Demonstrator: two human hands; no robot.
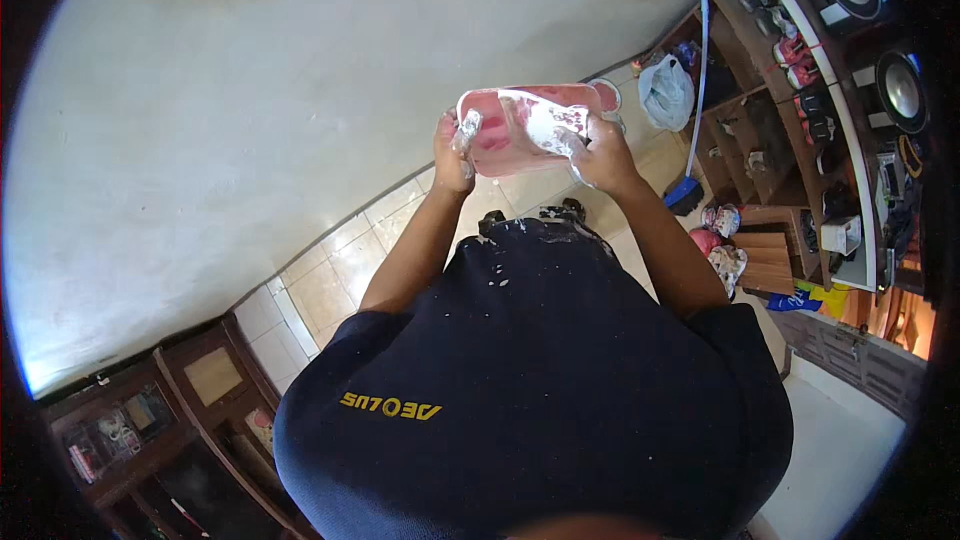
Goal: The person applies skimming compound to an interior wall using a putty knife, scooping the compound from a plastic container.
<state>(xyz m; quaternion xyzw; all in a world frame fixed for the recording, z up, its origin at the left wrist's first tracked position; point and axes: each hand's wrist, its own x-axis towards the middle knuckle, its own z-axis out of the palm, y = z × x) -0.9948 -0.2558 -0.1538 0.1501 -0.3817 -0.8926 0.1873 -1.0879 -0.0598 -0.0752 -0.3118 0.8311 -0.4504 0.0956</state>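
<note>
Head view: both arms raised in front of a dark shirt (pixel 530 370)
Tub: pink plastic tub (pixel 515 125) — held between both hands, far centre
Left hand (pixel 452 152): grasping tub's left end
Right hand (pixel 600 155): grasping its right end — foam-covered

head view: worn on the person's head, left of a side-by-side pair | faces steeply down over the dark shirt (pixel 530 380) and forearms | close to the body, tiled floor (pixel 330 275) farther below | wide fisheye, wall (pixel 250 90) and shelves (pixel 770 110) bend toward the rim | only this one view present
</note>
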